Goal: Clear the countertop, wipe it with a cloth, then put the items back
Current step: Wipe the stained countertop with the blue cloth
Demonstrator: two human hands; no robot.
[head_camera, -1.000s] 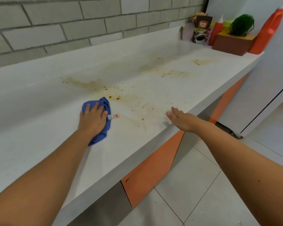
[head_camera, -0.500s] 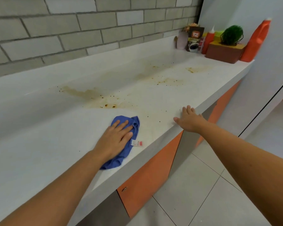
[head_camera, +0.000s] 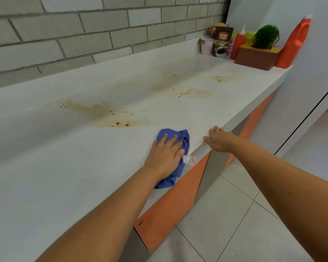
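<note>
Soft even daylight, mild sheen on the countertop (head_camera: 68,167), wide-angle bowing at edges, slight blur.

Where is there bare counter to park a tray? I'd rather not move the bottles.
The countertop is bare left of the left hand on the blue cloth, though brown stains cover the middle. The far right end is crowded: orange bottle, plant box, red squeeze bottle, coffee packet.

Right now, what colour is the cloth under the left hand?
Blue, with a small white and red tag at its edge; the cloth shows clearly in the head view.
</note>
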